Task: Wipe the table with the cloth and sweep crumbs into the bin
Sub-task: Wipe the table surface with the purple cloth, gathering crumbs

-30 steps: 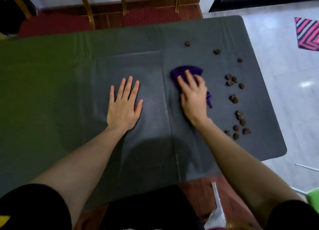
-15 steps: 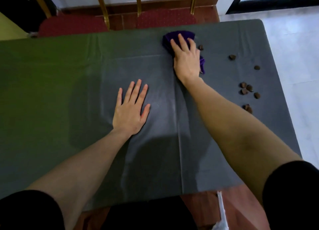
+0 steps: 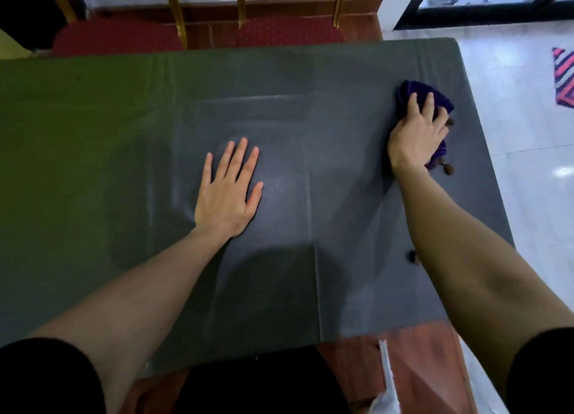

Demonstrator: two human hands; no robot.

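A dark grey-green cover lies over the table [image 3: 310, 127]. My left hand [image 3: 228, 190] rests flat on it near the middle, fingers straight and spread, holding nothing. My right hand [image 3: 416, 134] presses down on a bunched purple cloth [image 3: 411, 90] near the table's right edge. Folds of the cloth stick out beyond the fingertips and below the palm. A few brown crumbs [image 3: 448, 169] show beside the cloth, one more crumb [image 3: 450, 121] peeks out by the fingers, and another crumb [image 3: 412, 256] lies by my right forearm. Other crumbs may be hidden under the cloth and arm.
Two red-seated chairs [image 3: 118, 37] with gold frames stand along the table's far side. White tiled floor [image 3: 528, 180] runs past the right edge, with a striped mat [image 3: 563, 81] on it. A white plastic bag [image 3: 385, 392] sits below the table's near edge.
My right hand has slid the cloth from the far middle of the table to the right, onto the crumbs near the right edge. My left hand has stayed flat in place.
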